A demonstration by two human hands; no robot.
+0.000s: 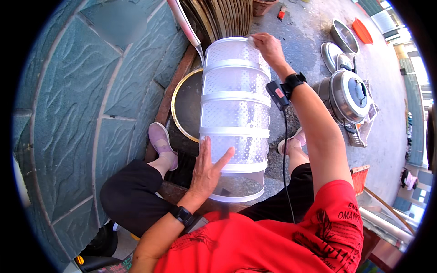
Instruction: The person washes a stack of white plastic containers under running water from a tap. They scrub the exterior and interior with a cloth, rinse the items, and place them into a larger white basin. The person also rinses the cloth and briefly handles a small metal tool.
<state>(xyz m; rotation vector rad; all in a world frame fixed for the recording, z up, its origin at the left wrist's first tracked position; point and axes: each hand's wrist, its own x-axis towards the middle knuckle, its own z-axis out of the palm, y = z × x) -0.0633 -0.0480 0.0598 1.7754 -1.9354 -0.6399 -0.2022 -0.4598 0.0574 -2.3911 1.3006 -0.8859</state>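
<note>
Here's the stack of clear, dotted tiers (235,111), white-rimmed, stretched lengthwise between the person's legs and overlapping the gold-rimmed basin (174,102) in this view. The left hand (207,173) is unclenched, fingers spread along the near part of the stack, steadying it by the look of things. Up at the far rim, the right hand (267,45) pinches a small white wad (251,41) against the edge — cloth or sponge, too small to tell. Water (200,54) pours from the hose (184,20) just left of the stack, down toward the basin. So how far along are we? The tiers sit joined in one column, and the work at that far rim looks well under way; whether the other rims and walls have had their turn, the surfaces don't tell. I'd judge it unfinished — the wad is on the stack and the water is on. Off to the right, a lidded pot (355,95) and a steel bowl (344,37) stand well apart, untouched.
</note>
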